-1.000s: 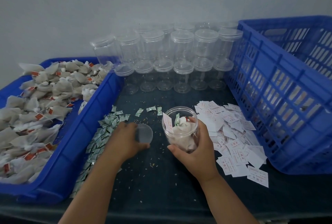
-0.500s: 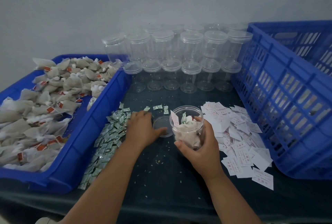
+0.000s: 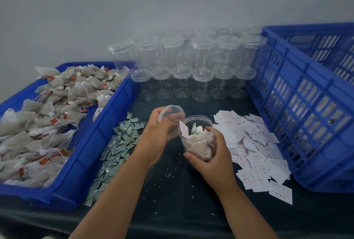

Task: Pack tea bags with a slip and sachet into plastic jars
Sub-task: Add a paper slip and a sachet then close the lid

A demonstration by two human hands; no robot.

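Lid (image 3: pixel 173 113) now up beside jar (image 3: pixel 199 143)

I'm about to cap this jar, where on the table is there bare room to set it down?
Bare dark cloth lies near the front edge, between the sachets and the slips. A narrower strip is free before the empty jars. Crowded: sachets along the tray, slips against the crate.

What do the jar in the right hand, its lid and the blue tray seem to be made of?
The jar: clear glossy plastic, probably; the tea bags show through its wall. The lid: the same clear plastic, it seems; see-through, with a bright rim. The blue tray: opaque moulded plastic with a slight sheen.
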